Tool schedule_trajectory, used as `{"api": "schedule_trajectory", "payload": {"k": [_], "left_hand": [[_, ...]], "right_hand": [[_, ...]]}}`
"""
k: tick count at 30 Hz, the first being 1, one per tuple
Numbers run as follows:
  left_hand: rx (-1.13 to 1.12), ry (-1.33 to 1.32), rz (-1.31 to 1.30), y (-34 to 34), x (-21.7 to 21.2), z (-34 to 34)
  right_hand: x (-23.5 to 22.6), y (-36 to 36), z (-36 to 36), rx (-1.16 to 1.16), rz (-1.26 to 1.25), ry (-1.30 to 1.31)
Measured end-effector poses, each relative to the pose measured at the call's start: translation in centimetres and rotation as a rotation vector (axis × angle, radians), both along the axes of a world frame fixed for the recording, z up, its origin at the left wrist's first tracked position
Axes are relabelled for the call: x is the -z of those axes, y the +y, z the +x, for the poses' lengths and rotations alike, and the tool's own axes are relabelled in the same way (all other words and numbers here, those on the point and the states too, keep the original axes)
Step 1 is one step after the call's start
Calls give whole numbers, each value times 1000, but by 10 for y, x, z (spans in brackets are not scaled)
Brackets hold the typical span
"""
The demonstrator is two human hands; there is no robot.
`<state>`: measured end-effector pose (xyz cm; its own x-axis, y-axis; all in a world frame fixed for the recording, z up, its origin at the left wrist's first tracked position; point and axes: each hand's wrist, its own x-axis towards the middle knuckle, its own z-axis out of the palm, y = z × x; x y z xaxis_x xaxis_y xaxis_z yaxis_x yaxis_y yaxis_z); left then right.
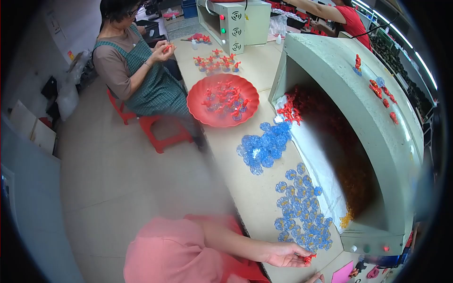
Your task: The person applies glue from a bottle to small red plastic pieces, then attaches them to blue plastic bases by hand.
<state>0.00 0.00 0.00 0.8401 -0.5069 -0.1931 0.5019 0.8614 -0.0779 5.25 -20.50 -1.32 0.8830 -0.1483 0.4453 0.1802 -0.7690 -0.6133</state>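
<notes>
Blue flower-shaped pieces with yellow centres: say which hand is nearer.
Left. The left hand, palm up, lies just below the yellow-centred blue pieces in the picture; the right hand, cut off by the bottom edge, is farther from them.

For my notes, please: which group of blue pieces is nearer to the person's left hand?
The lower, spread-out group, beside the left hand; many pieces show yellowish centres. The other group lies heaped farther away.

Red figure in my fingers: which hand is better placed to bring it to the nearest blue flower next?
Probably your left hand: its fingers hold the red figure, close to the blue flowers. Your right hand barely shows at the lower edge, farther from them.
</notes>
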Motion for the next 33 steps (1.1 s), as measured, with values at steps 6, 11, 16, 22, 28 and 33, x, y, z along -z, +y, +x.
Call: {"api": "schedule_trajectory", "payload": {"k": [6, 11, 16, 22, 28, 33], "left_hand": [[-9, 2, -7, -2, 0, 0], [-8, -4, -9, -2, 2, 2], [-13, 8, -15, -1, -1, 0], [-8, 15, -11, -2, 0, 0], [-17, 13, -1, -2, -2, -1], [-19, -2, -12, -3, 2, 0]], "right_hand": [[0, 0, 2, 56, 100, 78], [-13, 10, -3, 69, 77, 84], [-13, 11, -2, 50, 85, 37], [-11, 9, -2, 35, 106, 53], [-5, 3, 1, 53, 109, 84], [-4, 3, 1, 54, 115, 77]]}}
